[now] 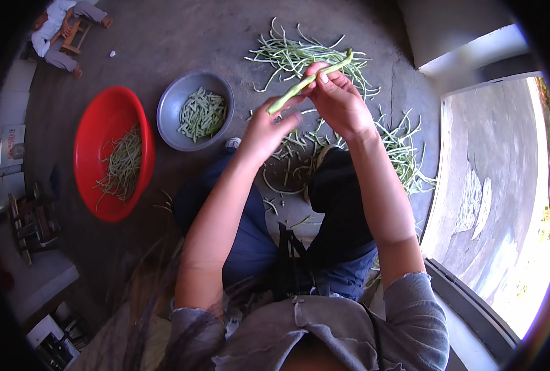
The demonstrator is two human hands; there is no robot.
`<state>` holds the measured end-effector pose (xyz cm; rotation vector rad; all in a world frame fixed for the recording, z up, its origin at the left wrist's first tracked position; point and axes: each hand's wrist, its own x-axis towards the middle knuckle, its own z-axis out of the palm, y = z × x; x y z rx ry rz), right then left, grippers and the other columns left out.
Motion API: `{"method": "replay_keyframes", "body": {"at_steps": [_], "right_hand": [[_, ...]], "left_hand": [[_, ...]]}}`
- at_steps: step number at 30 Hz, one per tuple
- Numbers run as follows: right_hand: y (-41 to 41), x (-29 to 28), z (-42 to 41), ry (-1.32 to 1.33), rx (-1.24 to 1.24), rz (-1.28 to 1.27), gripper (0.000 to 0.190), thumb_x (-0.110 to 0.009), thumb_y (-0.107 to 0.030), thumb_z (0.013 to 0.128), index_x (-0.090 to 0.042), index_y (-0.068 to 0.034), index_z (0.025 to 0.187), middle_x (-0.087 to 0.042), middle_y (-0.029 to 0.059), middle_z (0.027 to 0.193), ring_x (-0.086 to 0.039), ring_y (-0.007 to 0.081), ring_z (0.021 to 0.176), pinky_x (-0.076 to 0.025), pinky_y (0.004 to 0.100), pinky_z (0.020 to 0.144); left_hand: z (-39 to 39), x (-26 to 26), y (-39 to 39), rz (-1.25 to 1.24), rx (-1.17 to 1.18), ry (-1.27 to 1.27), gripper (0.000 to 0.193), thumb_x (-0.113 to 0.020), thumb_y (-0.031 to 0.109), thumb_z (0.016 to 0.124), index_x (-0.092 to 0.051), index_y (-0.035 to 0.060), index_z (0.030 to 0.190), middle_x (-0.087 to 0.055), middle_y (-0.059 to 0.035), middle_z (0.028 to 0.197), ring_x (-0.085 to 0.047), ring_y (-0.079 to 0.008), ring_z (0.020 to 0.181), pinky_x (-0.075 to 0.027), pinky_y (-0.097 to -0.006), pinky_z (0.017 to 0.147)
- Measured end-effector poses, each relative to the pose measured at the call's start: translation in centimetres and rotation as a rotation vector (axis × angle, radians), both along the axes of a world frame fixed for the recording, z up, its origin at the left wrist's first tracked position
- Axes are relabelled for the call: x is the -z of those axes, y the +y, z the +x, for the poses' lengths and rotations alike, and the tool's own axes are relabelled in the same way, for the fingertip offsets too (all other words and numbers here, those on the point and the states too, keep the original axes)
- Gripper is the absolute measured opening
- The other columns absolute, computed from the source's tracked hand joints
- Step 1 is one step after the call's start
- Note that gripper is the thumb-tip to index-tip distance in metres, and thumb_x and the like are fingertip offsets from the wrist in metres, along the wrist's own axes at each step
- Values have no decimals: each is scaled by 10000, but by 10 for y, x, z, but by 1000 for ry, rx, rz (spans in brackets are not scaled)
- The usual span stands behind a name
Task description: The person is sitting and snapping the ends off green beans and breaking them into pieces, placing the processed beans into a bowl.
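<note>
A light green long bean pod (298,88) slants between my two hands above the floor. My right hand (337,99) grips it, with the thumb on top near its middle. Near the pod's lower left end is my left hand (272,125), slightly blurred; its fingers lie behind the pod, and whether they hold it I cannot tell. A pile of long beans (298,53) lies beyond the right hand, and another pile (402,157) lies to the right. Short pieces and ends of bean (293,146) are scattered below my hands. Cut bean pieces (203,113) fill part of a grey basin (166,111).
A red plastic basin (89,139) holding long thin beans (124,167) stands left of the grey one. Another person (50,30) sits at the upper left beside a small wooden stool (75,37). A doorway with a sill (435,204) opens on the right. Wooden furniture (33,227) stands far left.
</note>
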<state>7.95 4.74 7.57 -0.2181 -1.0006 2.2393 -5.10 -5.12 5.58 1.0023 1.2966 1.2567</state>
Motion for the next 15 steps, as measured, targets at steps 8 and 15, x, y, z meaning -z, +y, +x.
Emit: {"method": "replay_keyframes", "body": {"at_steps": [8, 15], "right_hand": [[0, -5, 3, -157, 1, 214, 163, -523, -181, 877, -584, -66, 974, -545, -22, 909, -464, 83, 872, -351, 245, 822], [11, 4, 3, -90, 265, 51, 197, -460, -189, 915, -572, -35, 961, -506, -9, 765, -459, 83, 732, -374, 216, 709]], "left_hand": [[-17, -38, -5, -145, 269, -685, 274, -446, 242, 911, -547, -11, 941, -544, -33, 713, -511, -97, 578, -415, -206, 525], [-16, -26, -5, -134, 92, -256, 210, -469, 196, 898, -573, 14, 895, -551, -18, 701, -515, -69, 580, -416, -189, 523]]}}
